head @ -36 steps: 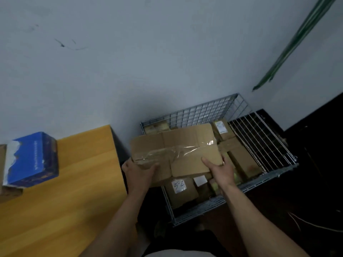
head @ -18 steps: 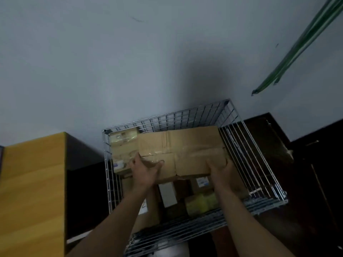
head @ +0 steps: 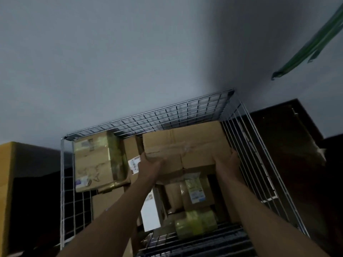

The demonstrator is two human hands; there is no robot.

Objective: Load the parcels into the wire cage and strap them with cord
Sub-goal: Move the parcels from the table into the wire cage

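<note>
Where the wire cage (head: 148,117) backs against the grey wall (head: 111,62), one large parcel (head: 185,143) is entered as the item in hand. It is a plain brown carton with clear tape along its top seam, held over the cage's far right quarter, above parcels lying lower down.

Orientation: the long axis runs left to right, parallel to the back mesh. The right end is just beside the right wire wall and the far edge is near the back mesh. Whether it rests on anything beneath cannot be told.

Left hand (head: 149,165): at the near left corner, fingers curled onto the carton.

Right hand (head: 229,162): at the near right corner, fingers wrapped round the right end.

Both hands clamp the carton. It lies straight ahead of them, one hand at each end of the long axis, neither clearly nearer.

Neighbours:
- Tall taped parcel (head: 94,160), in the back left corner.
- Labelled parcel (head: 132,160), between that and the carton, close by the left hand.
- Yellow-green parcel (head: 196,223), low at the near side.
- Bench (head: 7,182), outside the cage to its left.

Judgement: the set-down turns on holding that axis square to the back mesh and lowering level, since the right hand has little room against the wire. No cord is identified on the load, so strapping is not yet begun.
</note>
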